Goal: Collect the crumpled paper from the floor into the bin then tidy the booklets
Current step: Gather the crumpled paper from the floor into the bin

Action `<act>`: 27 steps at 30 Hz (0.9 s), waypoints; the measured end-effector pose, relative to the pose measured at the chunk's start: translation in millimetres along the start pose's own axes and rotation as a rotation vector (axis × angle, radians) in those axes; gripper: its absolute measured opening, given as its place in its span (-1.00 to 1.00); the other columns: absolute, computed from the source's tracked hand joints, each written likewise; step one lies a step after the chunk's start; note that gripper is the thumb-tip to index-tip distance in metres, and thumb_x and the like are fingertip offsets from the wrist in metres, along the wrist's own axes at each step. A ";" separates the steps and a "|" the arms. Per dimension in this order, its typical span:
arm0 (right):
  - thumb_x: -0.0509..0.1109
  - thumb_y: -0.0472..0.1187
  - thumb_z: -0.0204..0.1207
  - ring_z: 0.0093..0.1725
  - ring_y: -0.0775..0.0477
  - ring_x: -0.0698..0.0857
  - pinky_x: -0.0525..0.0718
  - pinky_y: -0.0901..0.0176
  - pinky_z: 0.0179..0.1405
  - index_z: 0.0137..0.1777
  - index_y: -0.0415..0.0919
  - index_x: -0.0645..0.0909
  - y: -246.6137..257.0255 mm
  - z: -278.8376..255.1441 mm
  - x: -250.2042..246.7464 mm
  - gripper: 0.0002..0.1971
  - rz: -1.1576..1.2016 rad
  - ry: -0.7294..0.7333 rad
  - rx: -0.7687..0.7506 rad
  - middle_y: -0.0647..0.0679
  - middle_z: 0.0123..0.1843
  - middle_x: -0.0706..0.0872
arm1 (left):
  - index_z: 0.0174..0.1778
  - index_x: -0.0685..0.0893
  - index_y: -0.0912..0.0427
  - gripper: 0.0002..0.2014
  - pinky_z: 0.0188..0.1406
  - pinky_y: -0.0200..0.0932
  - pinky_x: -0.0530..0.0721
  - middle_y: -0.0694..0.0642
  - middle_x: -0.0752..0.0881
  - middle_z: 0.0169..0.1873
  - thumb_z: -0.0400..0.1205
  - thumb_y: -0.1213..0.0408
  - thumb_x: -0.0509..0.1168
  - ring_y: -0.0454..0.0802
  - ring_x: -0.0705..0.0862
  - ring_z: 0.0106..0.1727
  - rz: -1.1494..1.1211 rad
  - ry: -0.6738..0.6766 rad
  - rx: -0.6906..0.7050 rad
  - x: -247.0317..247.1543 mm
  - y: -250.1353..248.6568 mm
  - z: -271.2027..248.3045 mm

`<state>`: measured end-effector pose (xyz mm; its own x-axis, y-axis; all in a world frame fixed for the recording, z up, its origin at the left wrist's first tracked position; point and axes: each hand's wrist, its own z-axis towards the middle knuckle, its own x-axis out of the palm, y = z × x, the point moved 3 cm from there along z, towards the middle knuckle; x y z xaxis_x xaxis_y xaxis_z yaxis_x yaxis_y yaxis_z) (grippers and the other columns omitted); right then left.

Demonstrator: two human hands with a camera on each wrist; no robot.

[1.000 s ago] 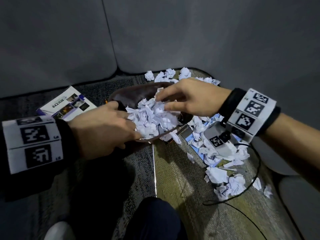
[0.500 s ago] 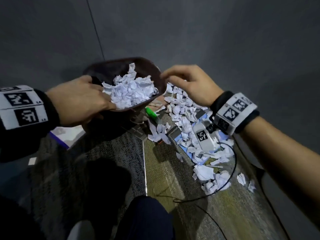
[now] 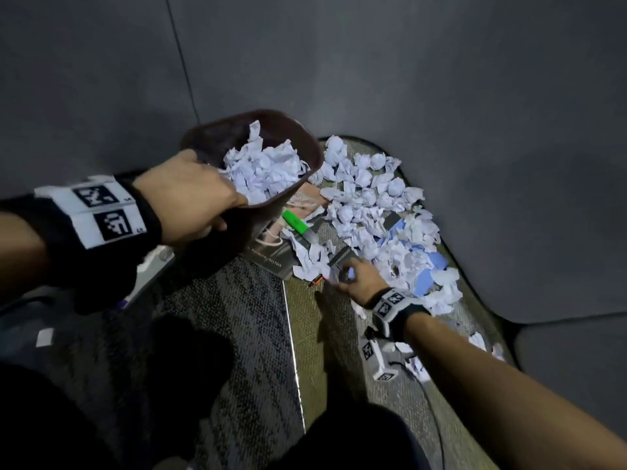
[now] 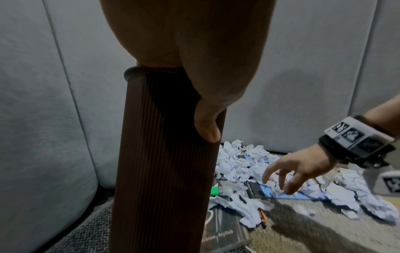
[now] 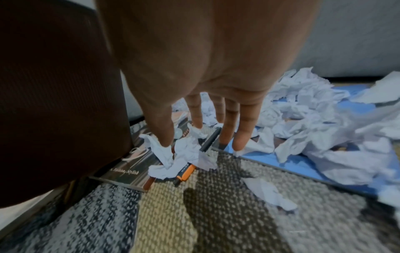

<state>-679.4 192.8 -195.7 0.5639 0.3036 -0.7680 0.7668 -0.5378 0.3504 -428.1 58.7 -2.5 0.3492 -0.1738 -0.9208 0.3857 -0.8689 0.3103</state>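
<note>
My left hand [image 3: 203, 205] grips the rim of a brown ribbed bin [image 3: 317, 161] and holds it off the floor; the thumb [image 4: 207, 130] presses its outer wall [image 4: 162, 171]. Crumpled white paper [image 3: 264, 171] fills the bin. My right hand [image 3: 344, 276] reaches down to the carpet with fingers spread and straight [image 5: 201, 133], their tips touching loose crumpled paper [image 5: 173, 159] and holding nothing. A large pile of crumpled paper [image 3: 373, 205] covers the floor beyond it. A dark booklet [image 5: 127, 169] lies under the bin, and a blue booklet [image 5: 303, 164] lies under the pile.
A green highlighter [image 3: 295, 222] and an orange pen [image 5: 184, 171] lie among the papers. Grey padded wall panels [image 3: 441, 96] close the corner behind and to the right. A black cable [image 3: 437, 418] runs over the patterned carpet [image 3: 237, 334] near my right forearm.
My left hand has lifted the bin clear of the floor. My right hand has left the bin's rim and dropped to the loose paper on the carpet.
</note>
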 end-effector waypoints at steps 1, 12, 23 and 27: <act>0.48 0.01 0.48 0.33 -0.25 0.55 0.50 -0.12 0.42 0.37 -0.19 0.47 6.9 9.6 -1.6 -0.48 -0.006 -0.007 0.021 -0.21 0.39 0.45 | 0.12 0.50 -0.15 -0.76 0.07 -0.10 0.38 -0.19 0.66 0.06 0.54 -0.01 0.21 -0.14 0.59 0.20 -0.005 0.004 -0.018 -4.1 2.6 3.4; 0.56 0.41 0.10 0.64 -0.43 0.03 0.30 -0.28 0.51 0.67 -0.12 -0.08 46.1 65.4 32.5 0.29 -0.138 -0.005 0.122 -0.25 0.70 -0.10 | 0.20 0.50 -0.10 -0.75 0.13 -0.01 0.39 -0.11 0.65 0.07 0.62 0.06 0.15 0.01 0.59 0.14 -0.122 0.073 -0.095 -3.5 -24.4 16.6; 0.51 0.07 0.44 0.43 -0.43 0.42 0.58 -0.26 0.24 0.52 -0.22 0.22 50.8 65.3 49.3 -0.22 -0.118 -0.016 0.052 -0.23 0.56 0.17 | 0.12 0.52 -0.09 -0.79 0.09 -0.04 0.43 -0.09 0.67 0.00 0.62 0.05 0.08 0.01 0.62 0.09 -0.161 0.078 -0.109 -8.0 -38.9 19.8; 0.27 -0.29 0.62 0.15 -0.44 0.62 0.56 -0.21 -0.14 0.42 -0.25 0.28 54.4 64.3 55.5 -0.59 -0.152 -0.061 -0.029 -0.26 0.43 0.26 | 0.08 0.52 -0.07 -0.81 0.07 -0.04 0.44 -0.09 0.66 -0.03 0.62 0.05 0.09 0.01 0.63 0.07 -0.199 0.057 -0.125 -6.1 -39.3 20.4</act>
<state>-626.1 129.9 -253.7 0.4215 0.3307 -0.8444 0.8508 -0.4664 0.2421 -462.8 84.5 -13.9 0.3019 0.0242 -0.9530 0.5531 -0.8187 0.1544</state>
